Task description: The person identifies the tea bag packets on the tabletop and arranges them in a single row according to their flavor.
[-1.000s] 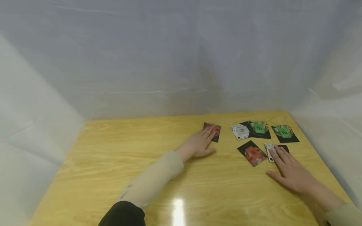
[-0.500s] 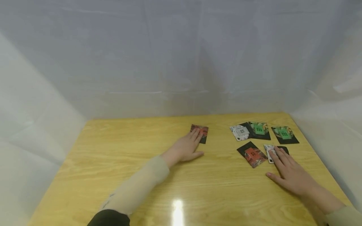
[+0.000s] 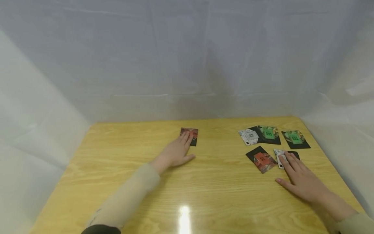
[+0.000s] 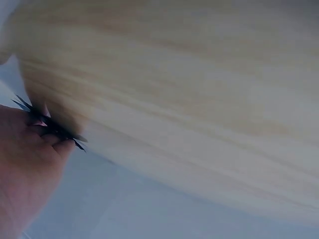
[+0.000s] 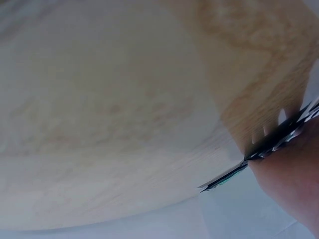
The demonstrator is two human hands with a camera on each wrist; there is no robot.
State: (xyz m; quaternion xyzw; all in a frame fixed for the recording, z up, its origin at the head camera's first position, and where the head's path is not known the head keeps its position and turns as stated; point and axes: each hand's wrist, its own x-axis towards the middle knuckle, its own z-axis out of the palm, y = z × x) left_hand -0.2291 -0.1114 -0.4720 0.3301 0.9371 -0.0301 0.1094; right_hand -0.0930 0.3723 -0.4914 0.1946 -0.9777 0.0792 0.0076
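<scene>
In the head view my left hand (image 3: 174,152) lies with straight fingers on a red-and-black card (image 3: 194,141), partly covering it. The left wrist view catches that card's dark edge (image 4: 65,133) under the fingertips. My right hand (image 3: 305,182) rests its extended fingers on a white-and-black card (image 3: 278,154) at the right, its thumb spread to the side. Beside it lies another red-and-black card (image 3: 262,160), turned at an angle. Thin dark card edges (image 5: 279,137) show by the right hand in the right wrist view.
Further back lie a white-and-black card (image 3: 249,136), a green-and-black card (image 3: 268,134) overlapping it, and a second green-and-black card (image 3: 295,139) near the right edge. The wooden table (image 3: 131,143) meets pale sheeting (image 3: 146,65) behind and at both sides.
My left hand has slid the red-and-black card leftward along the back of the table. The right hand and the other cards have stayed in place.
</scene>
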